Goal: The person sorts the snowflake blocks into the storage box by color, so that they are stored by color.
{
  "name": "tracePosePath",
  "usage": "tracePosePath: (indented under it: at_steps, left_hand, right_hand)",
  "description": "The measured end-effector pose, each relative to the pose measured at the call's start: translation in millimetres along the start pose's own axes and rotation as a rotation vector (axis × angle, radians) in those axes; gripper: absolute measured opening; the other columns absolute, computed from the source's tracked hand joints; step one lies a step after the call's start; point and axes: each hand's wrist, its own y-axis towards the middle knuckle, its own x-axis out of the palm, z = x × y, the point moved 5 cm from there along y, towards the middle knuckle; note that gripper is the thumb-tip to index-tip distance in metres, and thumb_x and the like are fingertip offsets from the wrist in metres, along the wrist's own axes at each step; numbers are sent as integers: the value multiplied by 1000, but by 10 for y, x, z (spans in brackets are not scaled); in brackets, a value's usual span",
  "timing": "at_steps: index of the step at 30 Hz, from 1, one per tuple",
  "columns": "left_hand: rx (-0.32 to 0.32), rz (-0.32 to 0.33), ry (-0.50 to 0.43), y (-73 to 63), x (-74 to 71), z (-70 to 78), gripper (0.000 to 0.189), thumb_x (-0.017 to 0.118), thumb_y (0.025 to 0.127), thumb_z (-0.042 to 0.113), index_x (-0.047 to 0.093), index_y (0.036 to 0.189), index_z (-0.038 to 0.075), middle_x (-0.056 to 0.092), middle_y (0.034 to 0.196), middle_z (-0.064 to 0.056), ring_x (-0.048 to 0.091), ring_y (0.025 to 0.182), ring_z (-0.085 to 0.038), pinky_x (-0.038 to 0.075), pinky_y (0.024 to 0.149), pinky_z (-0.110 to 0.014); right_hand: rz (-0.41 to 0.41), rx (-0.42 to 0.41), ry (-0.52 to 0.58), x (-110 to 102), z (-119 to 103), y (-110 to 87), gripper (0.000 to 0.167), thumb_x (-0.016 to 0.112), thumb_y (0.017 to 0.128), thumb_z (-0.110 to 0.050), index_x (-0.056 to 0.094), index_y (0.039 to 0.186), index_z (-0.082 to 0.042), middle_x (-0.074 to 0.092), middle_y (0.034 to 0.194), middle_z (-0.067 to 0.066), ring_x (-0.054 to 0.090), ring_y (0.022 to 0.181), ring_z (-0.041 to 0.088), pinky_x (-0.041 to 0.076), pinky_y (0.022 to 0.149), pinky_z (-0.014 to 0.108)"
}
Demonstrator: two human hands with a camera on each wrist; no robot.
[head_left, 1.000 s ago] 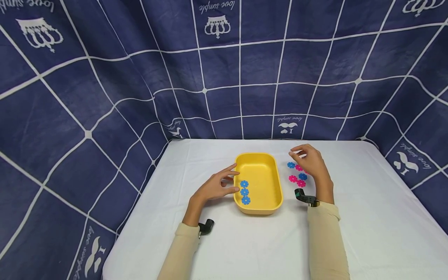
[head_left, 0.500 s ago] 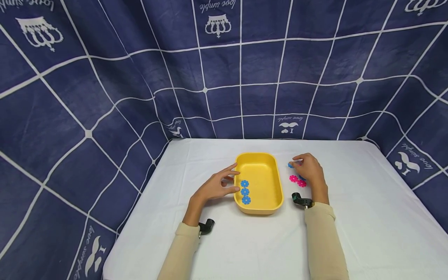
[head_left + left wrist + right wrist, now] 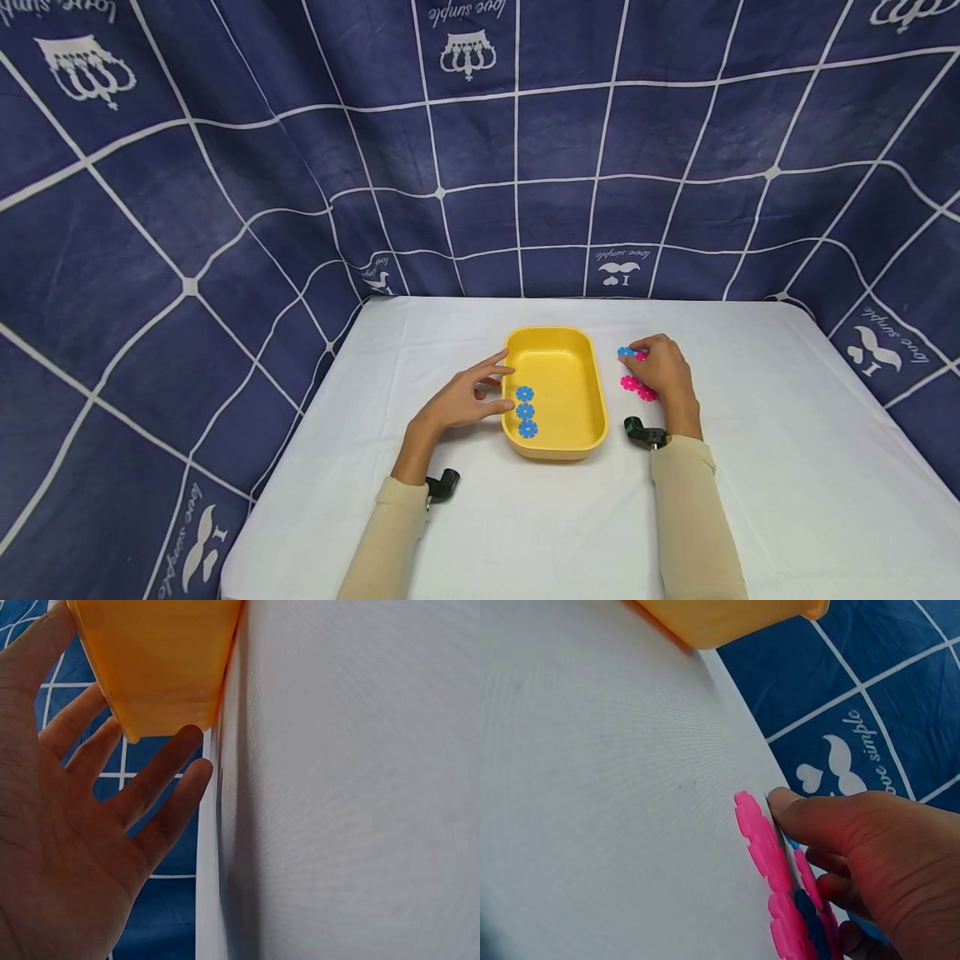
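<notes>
My right hand [image 3: 663,367] is over a small group of plastic snowflake discs on the table. Its thumb and index finger pinch the edges of a blue snowflake disc [image 3: 625,352]. Pink snowflake discs [image 3: 632,382] lie beside and partly under the hand; in the right wrist view, another blue disc [image 3: 808,915] shows among pink ones. Left of them stands a yellow tray [image 3: 555,454] with three blue discs [image 3: 525,412] in a row along its left side. My left hand [image 3: 463,400] rests at the tray's left rim, fingers spread and thumb tip at the edge.
A white cloth [image 3: 547,533] covers the table. Navy curtains with white lines [image 3: 562,217] hang behind it and along both sides. Each wrist wears a black camera [image 3: 442,485].
My right hand has come down and slightly toward me onto the discs, and its thumb and finger have closed on a blue one. The left hand and tray stay put.
</notes>
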Motion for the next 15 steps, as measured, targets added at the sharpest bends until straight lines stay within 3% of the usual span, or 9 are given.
tracePosePath:
  at_steps: [15]
  left_hand:
    - [-17,3,5,12,1,-3,73,83,95,43,56,159,19,37,174,5,65,132,-22,56,106,-46]
  right_hand:
    - [58,-12,31,-128,-104,-21,44,81,97,-35,77,123,0,61,135,24,58,120,43,50,107,64]
